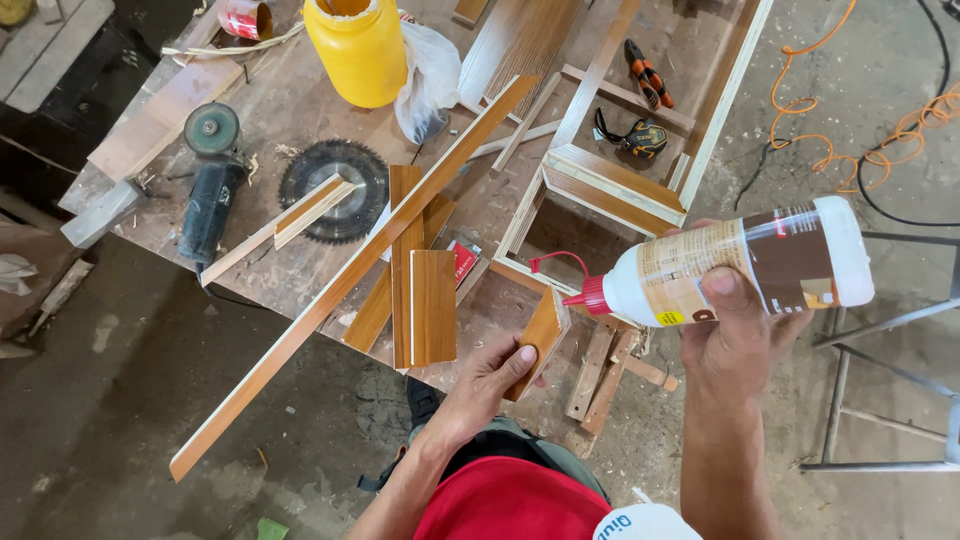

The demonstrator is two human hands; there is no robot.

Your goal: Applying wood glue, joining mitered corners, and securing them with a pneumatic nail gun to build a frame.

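Over the near edge of the workbench I hold 2 things. My left hand is closed on a small wood block, thumb laid across its face and fingers curled behind, so its upper edge tilts up toward the bottle. My right hand is wrapped round a white glue bottle with a brown label, lying nearly level, thumb on top; its red nozzle points left and sits just beside the block's top corner, close enough that I cannot tell whether they touch.

I see no bead of glue on the block's edge, though that edge is small and partly turned away, so I judge the gluing of this piece to be only starting. Further back, an open wooden frame with pale edges lies on the bench, seemingly already put together. Several pieces lie loose: a long strip running diagonally off the bench, 2 short veneered boards side by side, and thinner offcuts. These look uninstalled, so most of the assembly seems left.

Also on the bench are an angle grinder, a circular saw blade, a yellow jar, a tape measure and pliers.
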